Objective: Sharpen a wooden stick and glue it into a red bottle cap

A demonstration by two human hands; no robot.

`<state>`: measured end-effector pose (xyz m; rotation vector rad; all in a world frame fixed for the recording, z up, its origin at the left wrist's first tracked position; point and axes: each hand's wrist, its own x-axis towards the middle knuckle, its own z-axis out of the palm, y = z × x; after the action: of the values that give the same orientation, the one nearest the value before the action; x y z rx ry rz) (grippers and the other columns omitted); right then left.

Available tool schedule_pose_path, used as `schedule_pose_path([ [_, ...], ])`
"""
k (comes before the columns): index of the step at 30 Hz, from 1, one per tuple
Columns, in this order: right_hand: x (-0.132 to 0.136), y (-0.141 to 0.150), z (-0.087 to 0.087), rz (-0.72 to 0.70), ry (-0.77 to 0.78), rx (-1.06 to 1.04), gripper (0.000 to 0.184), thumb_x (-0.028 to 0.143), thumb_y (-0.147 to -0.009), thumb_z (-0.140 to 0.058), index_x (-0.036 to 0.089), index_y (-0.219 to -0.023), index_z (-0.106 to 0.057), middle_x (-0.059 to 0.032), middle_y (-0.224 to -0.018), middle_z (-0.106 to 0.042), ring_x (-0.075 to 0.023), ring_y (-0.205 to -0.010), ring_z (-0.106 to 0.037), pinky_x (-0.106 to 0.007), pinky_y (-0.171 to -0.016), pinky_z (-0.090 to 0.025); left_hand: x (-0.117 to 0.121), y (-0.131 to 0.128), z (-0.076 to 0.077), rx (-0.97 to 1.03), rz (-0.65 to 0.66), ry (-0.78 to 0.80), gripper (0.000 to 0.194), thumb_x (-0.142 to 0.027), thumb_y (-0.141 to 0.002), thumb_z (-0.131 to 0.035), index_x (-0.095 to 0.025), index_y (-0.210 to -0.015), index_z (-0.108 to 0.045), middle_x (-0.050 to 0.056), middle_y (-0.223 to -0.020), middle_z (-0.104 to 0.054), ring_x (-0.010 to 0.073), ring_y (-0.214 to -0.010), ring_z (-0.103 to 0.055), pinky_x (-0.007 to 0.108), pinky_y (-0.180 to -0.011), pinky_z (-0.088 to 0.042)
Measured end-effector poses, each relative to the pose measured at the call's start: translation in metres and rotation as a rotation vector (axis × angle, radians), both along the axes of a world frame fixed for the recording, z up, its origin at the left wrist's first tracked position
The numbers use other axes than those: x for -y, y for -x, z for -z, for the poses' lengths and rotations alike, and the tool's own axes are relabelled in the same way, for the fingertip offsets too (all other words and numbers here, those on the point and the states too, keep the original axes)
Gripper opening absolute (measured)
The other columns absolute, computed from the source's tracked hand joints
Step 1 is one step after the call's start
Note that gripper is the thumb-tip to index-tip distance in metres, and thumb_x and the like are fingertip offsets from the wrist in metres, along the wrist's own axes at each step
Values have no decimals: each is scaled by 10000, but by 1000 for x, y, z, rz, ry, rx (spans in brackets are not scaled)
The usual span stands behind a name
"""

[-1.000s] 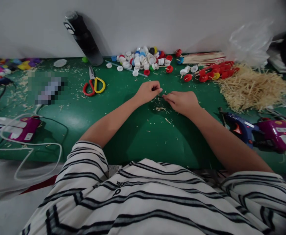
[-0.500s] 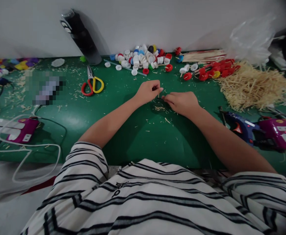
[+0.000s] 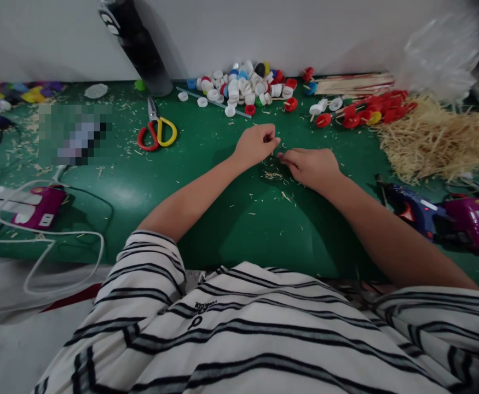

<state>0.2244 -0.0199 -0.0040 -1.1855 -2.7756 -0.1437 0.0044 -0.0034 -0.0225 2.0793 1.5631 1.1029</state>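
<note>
My left hand point(image 3: 256, 144) is closed, thumb pressed against curled fingers, above the green table point(image 3: 206, 219). What it pinches is too small to make out. Just right of it, my right hand point(image 3: 316, 167) is also closed, its thumb and finger pinched together. The fingertips of both hands come close to each other, and any thing between them is too fine to name. A small heap of straw clippings point(image 3: 272, 175) lies on the table below the fingertips, with loose bits scattered nearer to me.
Scissors point(image 3: 157, 128), a black bottle point(image 3: 143, 52) and a pile of bottle caps point(image 3: 243, 87) lie beyond my hands. Red caps on sticks point(image 3: 387, 106), straw point(image 3: 436, 142), a blue glue gun point(image 3: 414, 208) and a purple power block point(image 3: 475, 221) sit right. Cables point(image 3: 95, 235) run at left.
The camera view has shifted slightly, so the table things appear moved, most of them a little higher. Both hands stay closed and close together, in nearly the same pose.
</note>
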Motion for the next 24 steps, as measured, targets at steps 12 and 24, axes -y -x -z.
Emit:
schedule_pose_path([
  [12, 1, -5, -14, -2, 44, 62, 373, 370, -1061, -435, 287, -1159, -786, -45, -1140, -833, -256, -900, -703, -350, -584, -233, 9, -6, -9, -11, -32, 26, 408, -208, -881, -674, -237, -639, -346, -17, -616, -469, 167, -647, -492, 364, -694, -380],
  [24, 6, 3, -9, -43, -110, 73, 615, 403, -1155, -226, 227, -1085, -811, -93, -936, -778, -220, -800, -644, -369, -596, -172, 7, -6, -9, -7, -26, 31, 417, -229, -890, -663, -236, -635, -333, -21, -612, -447, 157, -630, -452, 353, -662, -333],
])
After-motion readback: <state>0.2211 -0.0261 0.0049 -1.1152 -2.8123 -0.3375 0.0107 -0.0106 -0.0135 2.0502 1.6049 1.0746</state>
